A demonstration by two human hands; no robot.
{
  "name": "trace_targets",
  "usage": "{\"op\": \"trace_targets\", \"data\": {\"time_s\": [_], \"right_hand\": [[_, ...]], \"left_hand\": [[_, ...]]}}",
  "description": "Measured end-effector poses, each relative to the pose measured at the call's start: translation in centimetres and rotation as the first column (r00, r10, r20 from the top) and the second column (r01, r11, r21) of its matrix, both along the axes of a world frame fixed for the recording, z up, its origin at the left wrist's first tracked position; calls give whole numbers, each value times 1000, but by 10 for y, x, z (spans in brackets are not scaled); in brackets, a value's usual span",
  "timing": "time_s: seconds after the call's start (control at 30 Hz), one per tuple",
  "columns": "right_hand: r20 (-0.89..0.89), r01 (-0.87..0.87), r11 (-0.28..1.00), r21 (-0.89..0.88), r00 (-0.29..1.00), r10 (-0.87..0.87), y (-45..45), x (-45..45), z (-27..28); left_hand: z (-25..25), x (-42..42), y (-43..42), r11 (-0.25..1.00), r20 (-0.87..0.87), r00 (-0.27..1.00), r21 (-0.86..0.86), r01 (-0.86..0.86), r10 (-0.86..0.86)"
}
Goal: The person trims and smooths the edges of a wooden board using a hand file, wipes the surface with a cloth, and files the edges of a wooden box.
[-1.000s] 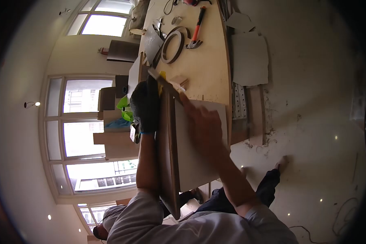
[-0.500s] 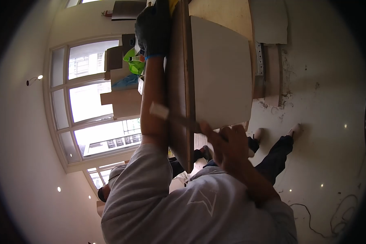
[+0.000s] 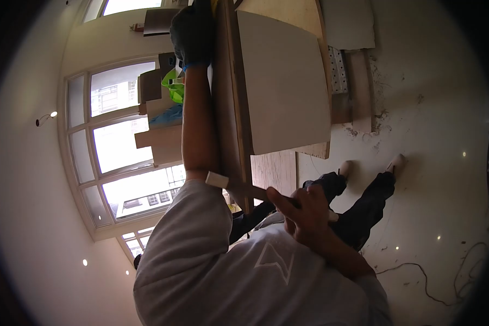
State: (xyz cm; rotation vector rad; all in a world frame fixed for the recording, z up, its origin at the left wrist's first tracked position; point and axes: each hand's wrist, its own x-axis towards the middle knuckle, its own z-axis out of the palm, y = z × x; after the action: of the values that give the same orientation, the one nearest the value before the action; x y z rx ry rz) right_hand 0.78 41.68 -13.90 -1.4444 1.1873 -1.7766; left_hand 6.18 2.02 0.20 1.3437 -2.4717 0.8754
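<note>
My left hand (image 3: 193, 35), in a dark glove with a blue cuff, is at the far end of my outstretched arm, beside the long brown edge of a board (image 3: 229, 92). Its fingers look curled, though what they close on is hidden; something yellow shows by it. My bare right hand (image 3: 309, 214) is wrapped around a dark-handled tool (image 3: 250, 191), in front of my chest. The tool's pale rectangular end (image 3: 217, 180) overlaps my left elbow in the picture. A large white panel (image 3: 285, 81) sits just right of the brown edge.
The view is turned sideways, with windows (image 3: 122, 141) left and floor right. Cardboard boxes (image 3: 160, 142) and a bright green bag (image 3: 174, 87) stand beyond my left arm. Boards (image 3: 361, 89) lie at the floor side, and a cable (image 3: 418, 271) trails across the floor.
The view has shifted, so the panel and board edge appear farther left and higher. My right hand and the tool sit slightly lower, with the pale end now by my left elbow.
</note>
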Motion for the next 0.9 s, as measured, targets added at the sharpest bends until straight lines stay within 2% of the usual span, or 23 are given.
{"op": "trace_targets", "data": {"time_s": [0.03, 0.13, 0.3, 0.37, 0.43, 0.5, 0.6, 0.7, 0.73, 0.77, 0.83, 0.9], "right_hand": [[-38, 22, 999, 24, 999, -21, -6, 4, -2], [63, 73, 996, 42, 995, -75, -49, 8, 0], [-5, -5, 1000, 29, 1000, 5, 2, 6, 6], [-35, -22, 996, 89, 999, 25, -20, 1, 10], [11, 60, 997, 55, 998, -61, -56, -4, 20], [57, 34, 998, 58, 998, -37, -47, 3, 18], [-24, -4, 996, 84, 1000, 6, 2, 7, 4], [-59, 41, 996, 76, 998, -36, -37, -3, 11], [14, 106, 991, 75, 994, -108, -60, -4, 15], [6, 99, 992, 79, 995, -100, -68, -3, 17], [12, -5, 997, 73, 1000, 4, -45, -1, 12], [23, 19, 1000, 10, 1000, -19, 4, 17, -7]], "left_hand": [[-1, 1, 2, 1000, 10, 1000, 6, -4, 4], [-1, 4, 5, 1000, 20, 1000, 10, -10, 10], [1, 3, -2, 1000, 37, 999, -7, 8, -8], [-1, 4, -1, 1000, 48, 999, -6, 10, -10], [-1, 5, -1, 1000, 53, 998, -14, 22, -21], [0, 2, -4, 999, 54, 998, -20, 33, -32], [-1, 1, -6, 999, 63, 997, -21, 33, -31], [-1, 4, -1, 999, 70, 997, -16, 28, -26], [-1, 4, -2, 999, 69, 997, -20, 29, -28], [0, 5, -3, 999, 72, 997, -24, 32, -30], [-1, 3, -4, 999, 74, 997, -23, 32, -30], [-1, 5, -3, 1000, 81, 997, -18, 22, -21]]}}
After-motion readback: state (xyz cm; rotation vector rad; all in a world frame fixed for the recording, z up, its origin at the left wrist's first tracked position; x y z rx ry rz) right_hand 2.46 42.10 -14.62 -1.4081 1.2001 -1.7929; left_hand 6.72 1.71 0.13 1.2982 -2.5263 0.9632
